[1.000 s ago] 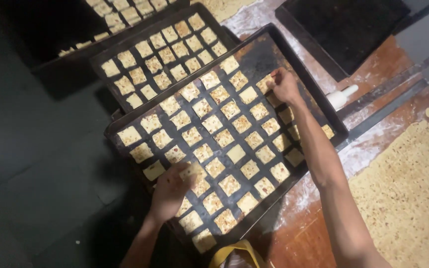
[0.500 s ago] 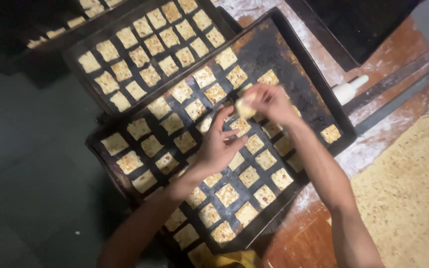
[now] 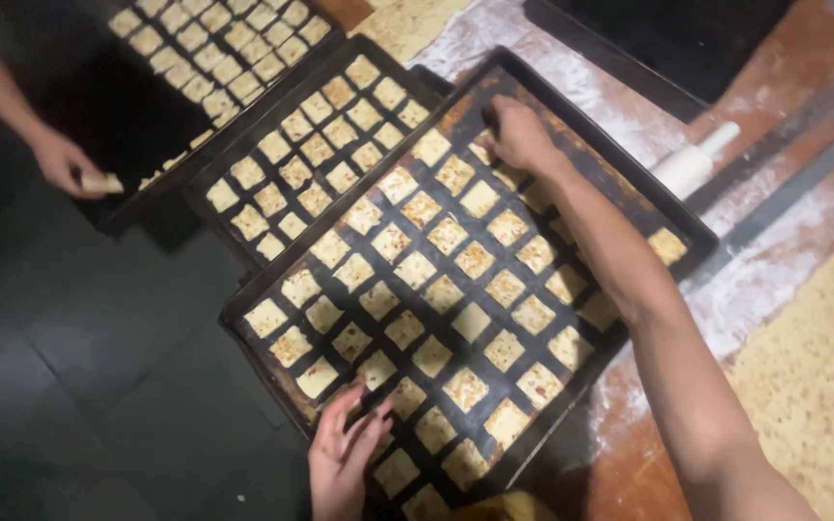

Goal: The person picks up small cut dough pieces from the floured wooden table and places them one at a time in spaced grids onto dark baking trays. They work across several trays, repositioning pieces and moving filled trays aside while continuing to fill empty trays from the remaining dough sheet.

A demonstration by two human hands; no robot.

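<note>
Change: right hand [image 3: 518, 135] moved from tray centre to far rim, pinching a dough square [image 3: 483, 152].
Left hand [image 3: 345, 453]: returned to near rim of baking tray [image 3: 629, 193], fingers spread on squares.

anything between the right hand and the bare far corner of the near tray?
Nothing visible. The right hand is already at the far end of the tray, and bare dark metal lies beside it. The dough squares sit flat around it.

I see three trays in a diagonal row: near tray [image 3: 697, 232], middle tray [image 3: 214, 207] behind-left, far tray [image 3: 118, 220] beyond, each with dough squares [image 3: 475, 259] in it. Rolling pin [image 3: 692, 166] right of near tray. Dough sheet [image 3: 822, 376] farther right.
</note>
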